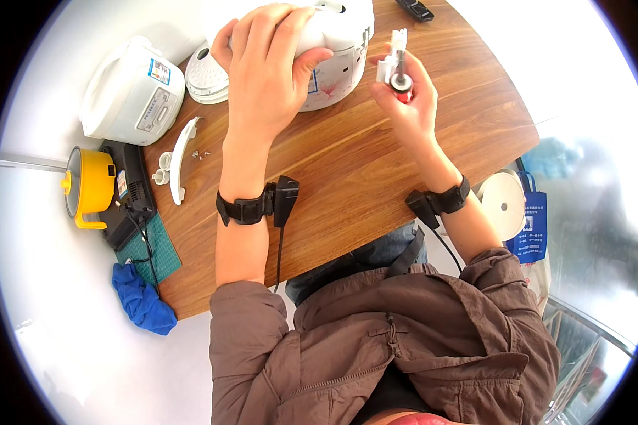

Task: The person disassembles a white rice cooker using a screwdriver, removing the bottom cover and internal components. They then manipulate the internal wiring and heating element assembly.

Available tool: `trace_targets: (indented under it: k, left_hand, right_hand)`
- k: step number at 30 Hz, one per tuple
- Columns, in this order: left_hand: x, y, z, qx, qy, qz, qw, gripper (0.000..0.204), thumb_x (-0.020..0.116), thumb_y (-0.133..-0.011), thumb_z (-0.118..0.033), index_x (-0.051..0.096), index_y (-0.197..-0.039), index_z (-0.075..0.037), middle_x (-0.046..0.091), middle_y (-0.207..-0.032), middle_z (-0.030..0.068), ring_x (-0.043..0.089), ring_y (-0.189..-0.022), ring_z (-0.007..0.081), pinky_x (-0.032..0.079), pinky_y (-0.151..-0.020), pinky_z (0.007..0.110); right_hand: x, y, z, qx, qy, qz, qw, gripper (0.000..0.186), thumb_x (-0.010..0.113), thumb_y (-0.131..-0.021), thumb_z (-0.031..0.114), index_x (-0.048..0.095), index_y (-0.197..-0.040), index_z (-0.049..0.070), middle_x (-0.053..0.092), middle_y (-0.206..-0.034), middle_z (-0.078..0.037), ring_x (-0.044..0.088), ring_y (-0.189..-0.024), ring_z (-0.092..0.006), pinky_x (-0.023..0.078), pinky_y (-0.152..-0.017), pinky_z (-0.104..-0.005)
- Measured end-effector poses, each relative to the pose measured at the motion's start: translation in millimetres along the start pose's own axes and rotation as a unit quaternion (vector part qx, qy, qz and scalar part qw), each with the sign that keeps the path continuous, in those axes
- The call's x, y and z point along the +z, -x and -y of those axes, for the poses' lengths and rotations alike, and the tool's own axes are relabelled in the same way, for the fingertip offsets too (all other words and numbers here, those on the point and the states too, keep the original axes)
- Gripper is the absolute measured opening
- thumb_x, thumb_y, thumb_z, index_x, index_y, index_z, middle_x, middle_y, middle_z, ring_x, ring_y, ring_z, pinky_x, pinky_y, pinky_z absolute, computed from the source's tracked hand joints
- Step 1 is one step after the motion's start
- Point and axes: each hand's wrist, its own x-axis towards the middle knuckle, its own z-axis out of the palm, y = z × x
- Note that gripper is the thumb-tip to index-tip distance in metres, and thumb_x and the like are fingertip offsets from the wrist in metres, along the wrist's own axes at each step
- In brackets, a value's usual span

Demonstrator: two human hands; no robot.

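Observation:
My left hand (266, 74) grips the white top of a rice cooker (337, 85) at the back middle, fingers curled over it. Right of the cooker, my right hand (411, 99) holds a small white plastic piece (386, 67) together with a red-and-black tool (403, 88) that has a metal shaft, seen nearly end-on. A curved white handle piece (183, 159), white round fittings (163, 168) and several small screws (200, 154) lie on the wooden table (333, 198), left of my left forearm. A white perforated disc-shaped part (202, 88) sits behind them.
Another white cooker (131, 92) stands back left. A yellow pot (92, 184), black power device (131, 212), green mat (159, 248) and blue cloth (142, 301) line the left edge. A black object (415, 10) lies at the back. A cream disc (500, 202) and blue bag (530, 237) are beyond the right edge.

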Motion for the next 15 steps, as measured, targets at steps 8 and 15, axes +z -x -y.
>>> trace_targets:
  k: [8,15]
  left_hand:
    - [-6.0,0.7,-0.2,-0.006,-0.028,0.015,0.999,0.054,0.064,-0.096,-0.048,0.065,-0.124,-0.002,0.062,-0.126,0.0135,0.057,-0.118,0.0338,0.035,-0.105,0.049]
    - [-31.4,-1.6,-29.6,-0.106,0.209,0.055,0.971,0.029,0.081,-0.087,-0.024,0.069,-0.108,-0.006,0.071,-0.1,0.0056,0.066,-0.09,0.0217,0.05,-0.081,0.034]
  right_hand:
    - [-5.6,13.3,27.5,0.037,-0.273,0.211,0.938,0.092,0.065,-0.089,0.067,0.052,-0.145,-0.006,0.07,-0.114,-0.015,0.055,-0.068,-0.0081,0.042,-0.059,-0.0227]
    - [-8.7,20.0,37.8,0.093,-0.296,0.253,0.916,0.11,0.093,-0.068,0.057,0.049,-0.147,-0.005,0.068,-0.117,-0.011,0.062,-0.079,-0.0092,0.049,-0.067,-0.0232]
